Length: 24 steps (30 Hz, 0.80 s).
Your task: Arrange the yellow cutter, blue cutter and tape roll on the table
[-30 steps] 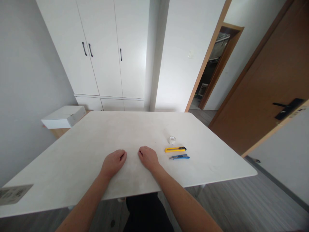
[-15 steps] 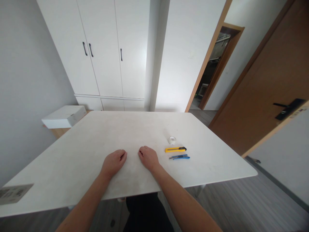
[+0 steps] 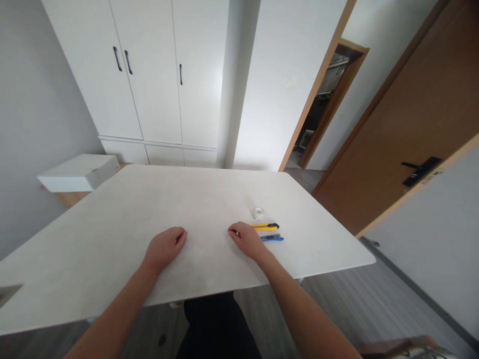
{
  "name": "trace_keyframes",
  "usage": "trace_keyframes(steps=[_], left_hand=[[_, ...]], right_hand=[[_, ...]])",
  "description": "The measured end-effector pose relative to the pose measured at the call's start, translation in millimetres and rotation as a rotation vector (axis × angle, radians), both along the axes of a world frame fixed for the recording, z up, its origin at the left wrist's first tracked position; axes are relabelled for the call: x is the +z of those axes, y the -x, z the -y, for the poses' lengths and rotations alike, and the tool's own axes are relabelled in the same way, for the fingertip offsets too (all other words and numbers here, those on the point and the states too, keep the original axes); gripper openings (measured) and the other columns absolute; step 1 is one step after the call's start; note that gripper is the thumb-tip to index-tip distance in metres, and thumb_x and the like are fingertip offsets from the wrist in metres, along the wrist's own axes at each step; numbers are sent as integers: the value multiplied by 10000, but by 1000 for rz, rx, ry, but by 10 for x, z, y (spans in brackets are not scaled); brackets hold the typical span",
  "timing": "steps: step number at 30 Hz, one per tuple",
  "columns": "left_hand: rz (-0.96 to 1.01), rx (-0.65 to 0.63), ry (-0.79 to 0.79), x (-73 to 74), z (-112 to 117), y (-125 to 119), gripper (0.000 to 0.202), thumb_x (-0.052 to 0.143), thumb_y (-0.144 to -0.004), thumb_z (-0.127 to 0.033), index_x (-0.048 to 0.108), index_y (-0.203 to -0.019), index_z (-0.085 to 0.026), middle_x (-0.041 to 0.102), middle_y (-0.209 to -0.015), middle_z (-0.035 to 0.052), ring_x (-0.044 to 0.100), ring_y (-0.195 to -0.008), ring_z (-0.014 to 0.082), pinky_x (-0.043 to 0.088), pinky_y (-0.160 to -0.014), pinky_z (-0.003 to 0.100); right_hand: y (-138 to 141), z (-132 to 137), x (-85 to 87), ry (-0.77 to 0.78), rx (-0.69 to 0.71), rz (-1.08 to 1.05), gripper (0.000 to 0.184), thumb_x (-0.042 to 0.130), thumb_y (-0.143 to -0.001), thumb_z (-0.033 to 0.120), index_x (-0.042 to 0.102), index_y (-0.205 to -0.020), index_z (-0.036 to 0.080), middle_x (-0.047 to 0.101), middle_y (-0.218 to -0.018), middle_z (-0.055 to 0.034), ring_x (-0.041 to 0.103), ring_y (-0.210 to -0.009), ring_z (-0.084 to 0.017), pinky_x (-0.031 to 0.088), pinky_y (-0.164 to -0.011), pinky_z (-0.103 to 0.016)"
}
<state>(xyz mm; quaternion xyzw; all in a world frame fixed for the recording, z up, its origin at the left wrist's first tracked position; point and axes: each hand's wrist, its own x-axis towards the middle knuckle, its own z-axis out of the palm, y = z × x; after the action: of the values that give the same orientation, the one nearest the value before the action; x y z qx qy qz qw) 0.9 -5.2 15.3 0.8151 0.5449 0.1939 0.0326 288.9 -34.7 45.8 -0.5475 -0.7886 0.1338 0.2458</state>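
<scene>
My left hand [image 3: 164, 248] rests on the white table [image 3: 179, 199] with its fingers curled in and nothing visible in them. To the right, my right hand [image 3: 247, 240] is also curled closed, near the left ends of two utility knives, which it partly hides. The yellow utility knife [image 3: 267, 227] has a black end on its right. Just nearer to me lies the blue utility knife [image 3: 273, 238]. Whether my right hand touches either knife I cannot tell. A small white roll of tape [image 3: 258, 213] lies flat beyond the yellow knife.
A white box [image 3: 80, 172] stands on a wooden surface past the table's left edge. White cabinets [image 3: 149, 99] line the back. On the right is a brown door [image 3: 396, 124] with a black handle. A grey label [image 3: 8, 294] marks the table's left front.
My right hand has moved right, closer to the knives, and now covers their left ends. My left hand stays closed on the table. The view has shifted slightly.
</scene>
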Motion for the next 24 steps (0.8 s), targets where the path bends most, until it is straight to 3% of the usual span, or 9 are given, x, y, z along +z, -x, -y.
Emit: trace_keyframes(steps=[4,8,11,17,24], left_hand=[[2,3,-4,3,-3,-2,347,333,-941,-357,530,-701,-202,627,-763,34,583,-747,183,338,-673,287],[-5,5,-2,12,3,1,346,334,-938,-355,525,-694,-201,624,-759,33,576,-730,178,333,-661,284],[-13,5,5,11,5,4,343,330,-942,-359,527,-708,-203,628,-765,30,582,-741,175,333,-661,279],[-38,20,6,4,1,9,342,321,-941,-360,520,-710,-205,635,-777,36,588,-747,184,336,-661,286],[-30,12,20,7,-2,6,346,316,-938,-364,525,-712,-207,645,-791,44,599,-768,191,357,-686,287]], right_hand=[[-745,166,181,38,-91,83,167,575,-845,194,688,-968,190,686,-966,-62,586,-922,-186,406,-850,-299],[-1158,281,187,117,-85,238,258,624,-762,153,697,-997,231,677,-1036,-56,570,-972,-218,394,-874,-322],[-1236,304,133,134,-65,290,191,614,-779,166,695,-940,227,676,-978,-44,569,-944,-208,389,-858,-315],[-1171,139,207,-5,-222,323,199,552,-843,176,655,-1010,211,662,-1013,-59,553,-967,-189,377,-845,-290],[-1136,-30,106,59,-122,390,279,527,-832,130,639,-1060,247,658,-1113,-41,563,-1043,-190,354,-881,-299]])
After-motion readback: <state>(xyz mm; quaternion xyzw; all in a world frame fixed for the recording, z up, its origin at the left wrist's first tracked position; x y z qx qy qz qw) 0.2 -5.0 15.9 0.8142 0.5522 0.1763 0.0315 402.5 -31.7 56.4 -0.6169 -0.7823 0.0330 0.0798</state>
